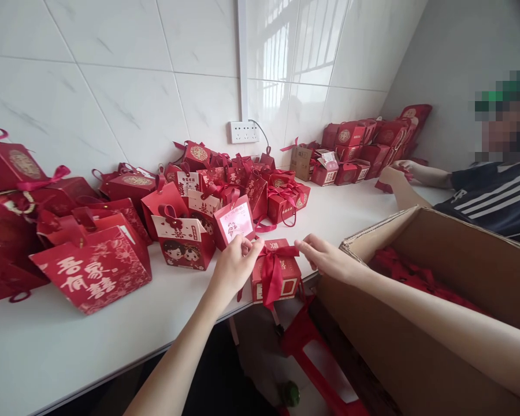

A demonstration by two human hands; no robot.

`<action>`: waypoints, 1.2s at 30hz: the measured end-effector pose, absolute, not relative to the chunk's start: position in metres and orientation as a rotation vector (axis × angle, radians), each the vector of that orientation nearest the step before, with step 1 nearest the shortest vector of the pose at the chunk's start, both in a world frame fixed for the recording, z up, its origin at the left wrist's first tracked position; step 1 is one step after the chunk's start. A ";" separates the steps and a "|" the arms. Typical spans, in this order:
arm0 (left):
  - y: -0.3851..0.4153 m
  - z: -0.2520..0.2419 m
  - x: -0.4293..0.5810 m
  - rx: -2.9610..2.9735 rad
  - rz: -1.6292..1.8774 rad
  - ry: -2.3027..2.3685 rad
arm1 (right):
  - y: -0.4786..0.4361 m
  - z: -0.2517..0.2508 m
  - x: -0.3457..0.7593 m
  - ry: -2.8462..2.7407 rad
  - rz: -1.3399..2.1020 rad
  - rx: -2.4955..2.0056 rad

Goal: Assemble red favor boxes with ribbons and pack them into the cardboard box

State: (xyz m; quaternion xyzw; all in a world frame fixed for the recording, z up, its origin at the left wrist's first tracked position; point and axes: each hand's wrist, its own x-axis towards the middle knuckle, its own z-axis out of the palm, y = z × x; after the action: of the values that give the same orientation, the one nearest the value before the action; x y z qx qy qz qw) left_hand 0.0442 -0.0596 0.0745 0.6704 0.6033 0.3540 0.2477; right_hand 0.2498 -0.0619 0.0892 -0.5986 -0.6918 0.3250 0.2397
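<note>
A small red gift box (286,280) with a red ribbon bow (272,263) on top sits at the front edge of the white counter (60,341). My left hand (235,264) pinches the left end of the ribbon, fingers closed. On the other side, my right hand (325,256) pinches the ribbon's right end. The ribbon is stretched between both hands above the box.
Many red gift boxes and bags (186,199) crowd the counter along the tiled wall. An open cardboard carton (398,341) with red items inside stands at my right. Another person (494,190) sits at the far right, hands near more red boxes (359,147). A red stool (312,358) stands below.
</note>
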 end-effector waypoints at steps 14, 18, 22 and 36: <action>-0.072 0.053 0.055 1.701 1.130 1.559 | -0.060 0.086 0.248 -2.032 0.869 -1.560; -0.071 0.051 0.055 1.736 1.134 1.583 | -0.063 0.090 0.247 -2.002 0.903 -1.567; -0.068 0.049 0.054 1.761 1.158 1.590 | -0.065 0.095 0.246 -1.968 0.917 -1.569; -0.067 0.060 0.052 1.526 1.129 1.475 | -0.062 0.076 0.251 -1.995 0.825 -1.357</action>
State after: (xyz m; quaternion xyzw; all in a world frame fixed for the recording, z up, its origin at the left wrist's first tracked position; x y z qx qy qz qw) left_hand 0.0521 -0.0668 0.0600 0.5922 0.5722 0.4381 0.3605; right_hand 0.2514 -0.0616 0.0758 -0.5092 -0.7483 0.3096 0.2915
